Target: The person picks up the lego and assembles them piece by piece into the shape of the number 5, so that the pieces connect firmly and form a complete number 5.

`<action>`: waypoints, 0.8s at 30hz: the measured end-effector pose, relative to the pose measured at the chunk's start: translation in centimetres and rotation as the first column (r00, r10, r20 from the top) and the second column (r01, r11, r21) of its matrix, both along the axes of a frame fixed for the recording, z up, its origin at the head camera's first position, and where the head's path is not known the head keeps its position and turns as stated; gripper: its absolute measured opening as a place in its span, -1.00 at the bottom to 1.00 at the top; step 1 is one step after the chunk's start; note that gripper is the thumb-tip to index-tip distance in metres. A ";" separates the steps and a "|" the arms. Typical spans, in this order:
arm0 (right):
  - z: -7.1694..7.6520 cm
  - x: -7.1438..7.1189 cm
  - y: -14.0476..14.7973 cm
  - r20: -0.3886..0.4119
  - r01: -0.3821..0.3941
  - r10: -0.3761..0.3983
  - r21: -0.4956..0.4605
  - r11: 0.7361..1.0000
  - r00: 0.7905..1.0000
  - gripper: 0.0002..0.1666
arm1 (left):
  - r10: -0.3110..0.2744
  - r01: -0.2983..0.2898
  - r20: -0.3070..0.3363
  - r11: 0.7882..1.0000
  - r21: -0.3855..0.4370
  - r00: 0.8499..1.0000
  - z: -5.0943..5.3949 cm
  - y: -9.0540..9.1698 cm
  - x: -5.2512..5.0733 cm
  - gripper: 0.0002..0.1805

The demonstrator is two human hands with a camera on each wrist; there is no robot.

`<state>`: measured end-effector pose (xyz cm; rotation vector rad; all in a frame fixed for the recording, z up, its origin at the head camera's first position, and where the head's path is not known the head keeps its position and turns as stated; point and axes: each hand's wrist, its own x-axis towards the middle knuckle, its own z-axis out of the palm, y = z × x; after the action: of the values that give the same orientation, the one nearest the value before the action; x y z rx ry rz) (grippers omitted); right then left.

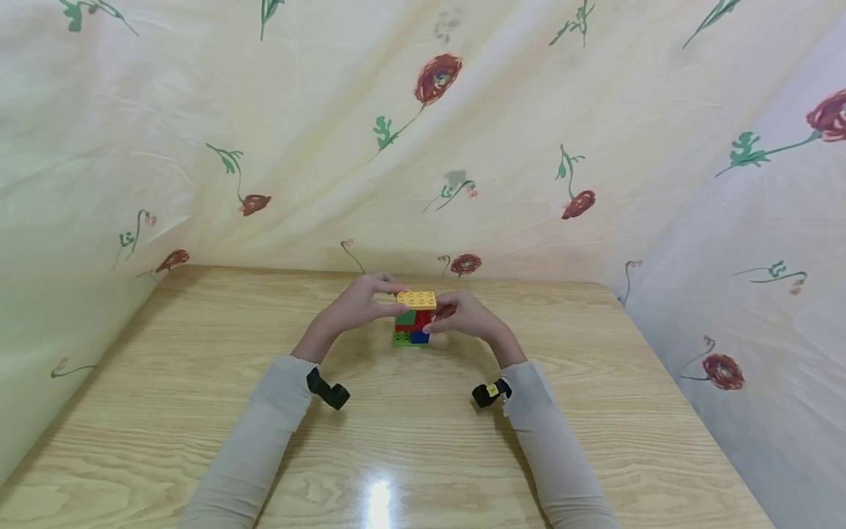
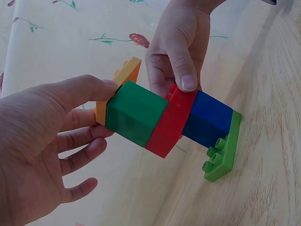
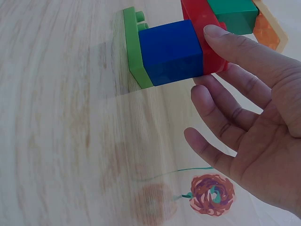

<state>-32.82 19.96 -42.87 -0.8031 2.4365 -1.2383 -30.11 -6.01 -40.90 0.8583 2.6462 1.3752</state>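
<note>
A stack of toy building bricks stands on the table between both hands. Its base is a flat light green brick (image 2: 225, 157), with a blue brick (image 3: 171, 54) on one side of it. Above lies a flat red brick (image 2: 170, 125), then a green brick (image 2: 134, 110), with a flat yellow brick (image 1: 416, 300) on top. My left hand (image 1: 360, 303) pinches the yellow brick between thumb and fingers. With thumb and fingertips, my right hand (image 1: 468, 316) grips the red brick. In the left wrist view the yellow brick looks slightly tilted on the green one.
The stack stands on a light wooden table (image 1: 410, 441) near its back edge. Cream cloth (image 1: 317, 147) with printed red flowers hangs behind and at the sides. Black wrist straps with cameras (image 1: 330, 393) sit at both cuffs.
</note>
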 end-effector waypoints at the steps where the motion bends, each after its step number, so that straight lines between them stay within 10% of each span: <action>1: 0.0 0.0 0.0 0.001 -0.001 0.001 -0.001 1.000 1.000 -0.74 | -0.001 0.001 -0.002 1.000 0.000 1.000 0.0 0.0 0.0 -0.55; 24: 0.8 0.3 -0.3 0.009 -0.022 0.022 0.009 1.000 1.000 -0.73 | -0.002 0.002 0.019 1.000 0.014 1.000 -0.2 -0.2 -0.3 -0.54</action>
<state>-32.50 19.67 -42.10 -0.8181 2.4173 -1.2194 -30.38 -6.16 -41.09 0.8446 2.6244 1.3956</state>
